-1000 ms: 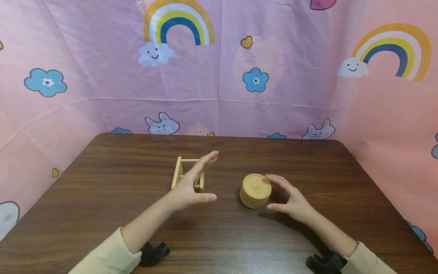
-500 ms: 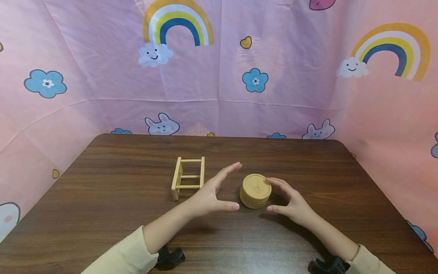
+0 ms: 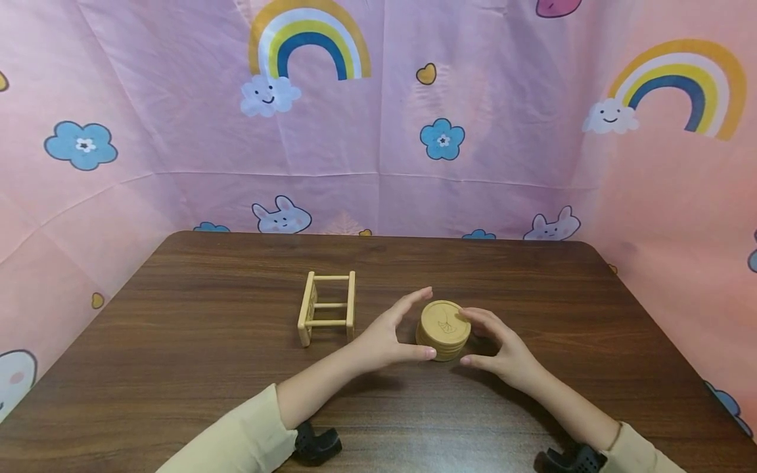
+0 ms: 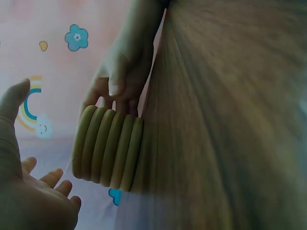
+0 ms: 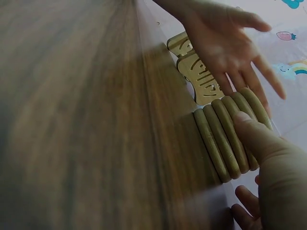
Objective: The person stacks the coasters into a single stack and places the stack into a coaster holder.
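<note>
A stack of several round wooden coasters [image 3: 445, 323] stands on the table, the top one engraved with a leaf-like design. My left hand [image 3: 381, 340] is spread at the stack's left side, thumb and fingers apart; in the left wrist view a gap shows between this hand [image 4: 36, 199] and the coasters [image 4: 108, 148]. On the other side my right hand [image 3: 505, 348] curves loosely beside the stack, its fingertips near or at the top coaster's edge. Whether the right fingers touch cannot be made out. Left of both hands stands a small wooden rack [image 3: 328, 322] with crossbars.
The dark wood-grain table [image 3: 236, 282] has its far edge against a pink and purple printed cloth [image 3: 378, 131]. Cut-out patterns show in the rack's side panel [image 5: 204, 84] in the right wrist view. Black wrist straps [image 3: 316, 447] sit by the sleeves.
My left hand has moved right, away from in front of the rack, to the left side of the coasters. The right hand has stayed nearly still, and the rack is uncovered.
</note>
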`<state>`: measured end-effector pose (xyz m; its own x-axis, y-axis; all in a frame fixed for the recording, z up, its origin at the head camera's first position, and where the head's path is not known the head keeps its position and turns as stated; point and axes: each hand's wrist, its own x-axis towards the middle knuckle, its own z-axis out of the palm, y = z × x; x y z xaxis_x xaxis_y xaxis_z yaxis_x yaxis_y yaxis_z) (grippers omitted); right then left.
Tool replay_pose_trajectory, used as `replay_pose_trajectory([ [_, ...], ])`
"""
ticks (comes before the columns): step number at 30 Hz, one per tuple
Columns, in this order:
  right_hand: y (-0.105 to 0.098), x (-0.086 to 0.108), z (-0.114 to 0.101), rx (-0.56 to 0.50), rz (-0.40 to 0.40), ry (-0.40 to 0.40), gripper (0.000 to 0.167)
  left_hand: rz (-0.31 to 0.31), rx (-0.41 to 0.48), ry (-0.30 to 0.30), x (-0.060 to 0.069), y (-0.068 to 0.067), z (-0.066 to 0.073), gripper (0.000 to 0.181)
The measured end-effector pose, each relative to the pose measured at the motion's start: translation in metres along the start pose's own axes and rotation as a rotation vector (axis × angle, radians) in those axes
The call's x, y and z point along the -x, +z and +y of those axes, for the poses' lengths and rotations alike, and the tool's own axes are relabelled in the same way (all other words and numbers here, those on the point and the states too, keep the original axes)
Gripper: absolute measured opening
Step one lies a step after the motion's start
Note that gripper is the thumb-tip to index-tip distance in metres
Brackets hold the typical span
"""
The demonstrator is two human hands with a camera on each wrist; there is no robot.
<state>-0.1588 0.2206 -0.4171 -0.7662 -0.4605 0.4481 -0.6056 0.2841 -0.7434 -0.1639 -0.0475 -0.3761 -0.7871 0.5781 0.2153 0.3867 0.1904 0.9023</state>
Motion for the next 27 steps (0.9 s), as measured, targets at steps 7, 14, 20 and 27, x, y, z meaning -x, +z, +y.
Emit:
replay_pose_trajectory([
  [7, 0.003, -0.004, -0.019, 0.086, 0.007, -0.004, 0.071, 0.024, 0.004, -0.017, -0.008, 0.006, -0.01, 0.089],
  [14, 0.004, 0.0, 0.003, 0.12, 0.0, 0.038, 0.075, 0.035, 0.002, -0.024, -0.015, 0.01, -0.018, 0.09],
  [20, 0.006, -0.002, -0.007, 0.158, 0.003, 0.05, 0.073, 0.024, 0.068, -0.058, -0.018, 0.012, -0.025, 0.091],
  [27, 0.007, -0.004, -0.018, 0.177, 0.01, 0.043, 0.072, 0.018, 0.134, -0.069, -0.022, 0.015, -0.035, 0.09],
])
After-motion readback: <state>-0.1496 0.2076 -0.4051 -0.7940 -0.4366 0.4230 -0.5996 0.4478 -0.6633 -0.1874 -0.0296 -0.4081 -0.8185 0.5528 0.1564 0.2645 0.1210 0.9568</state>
